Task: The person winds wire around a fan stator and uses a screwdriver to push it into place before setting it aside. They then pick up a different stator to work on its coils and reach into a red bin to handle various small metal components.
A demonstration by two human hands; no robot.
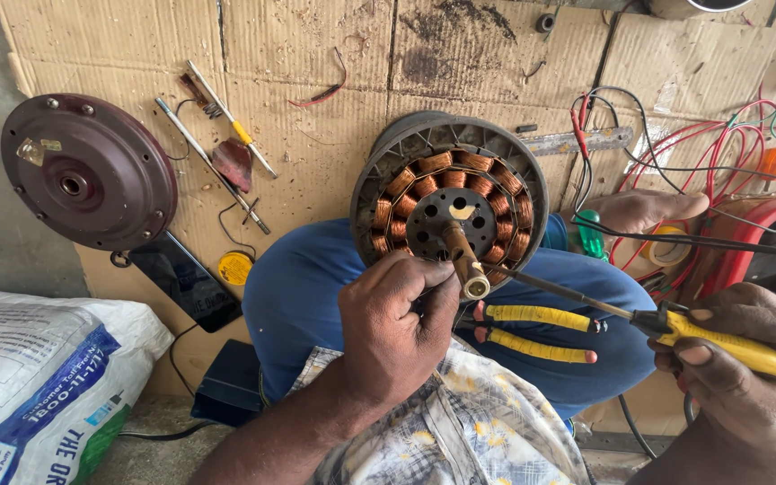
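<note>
Currently, left hand (pixel 395 325): fingers curled around the stator's (pixel 450 199) shaft (pixel 464 261), steadying it on the lap.
Right hand (pixel 747 368): wrapped tight on a yellow-handled soldering iron (pixel 675 329), tip angled toward the copper windings (pixel 424 187).
Pliers (pixel 536 330): lying on the thigh.

White printed sack (pixel 38 386): cut off by left and bottom edges. Yellow-handled tool (pixel 747 352): handle end runs off the right edge; tip hidden behind the stator (pixel 449 193). Stator's lower rim: hidden by the left hand (pixel 392 328).

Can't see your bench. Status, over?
Left hand grips round copper-wound stator's shaft. Right hand holds yellow-handled soldering iron. Yellow-handled pliers on lap.
</note>
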